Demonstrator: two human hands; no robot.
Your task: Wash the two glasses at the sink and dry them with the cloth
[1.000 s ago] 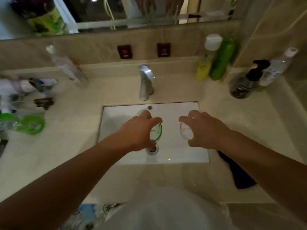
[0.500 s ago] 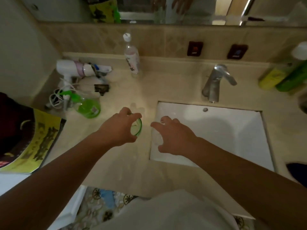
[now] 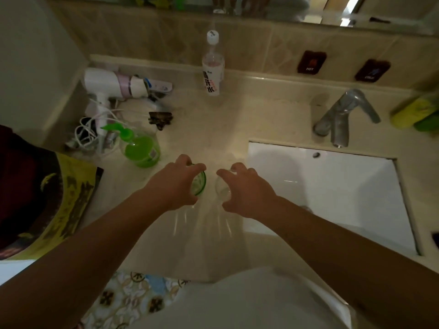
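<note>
While curled fingers clamp green glass [image 3: 199,184] (left hand [image 3: 174,184]) and clear glass [image 3: 222,189] (right hand [image 3: 247,189]), both now sit over glossy beige counter [image 3: 213,129], left of earlier sink [image 3: 332,186] position.

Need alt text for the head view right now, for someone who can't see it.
Two hands each grip a glass from above over the beige countertop, left of the white sink basin: left hand on the green-tinted glass, right hand on the clear glass.
</note>
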